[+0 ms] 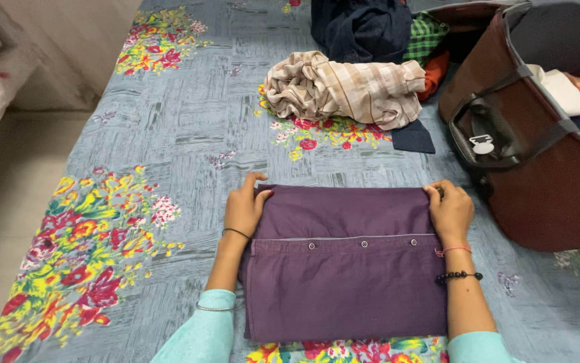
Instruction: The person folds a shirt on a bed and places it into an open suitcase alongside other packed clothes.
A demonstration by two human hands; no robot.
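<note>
Left hand is down on the left edge of the purple shirt, fingers curled over the fold and pinching the cloth, thumb up on top. Right hand mirrors it on the right edge, fingers likewise closed on the fabric at the far corner. Both hands grip the far band of the garment, and neither sits nearer than the other: they are level, one at each end.

The shirt lies directly between the hands and runs back toward the person, folded into a neat rectangle. Its long axis goes left to right, hand to hand. A row of small buttons crosses it just near of the hands, along a seam that marks where the far flap lies over the rest.

Out from there, the surface is a bed with a blue-grey sheet printed with bright flower bunches. Farther away lies a rolled, beige checked cloth, well apart from the shirt, with a dark garment pile and a green checked piece behind it. To the right stands an open maroon suitcase, just beside the right hand, with clothes showing inside. At far left the bed ends, and pale floor shows.
</note>
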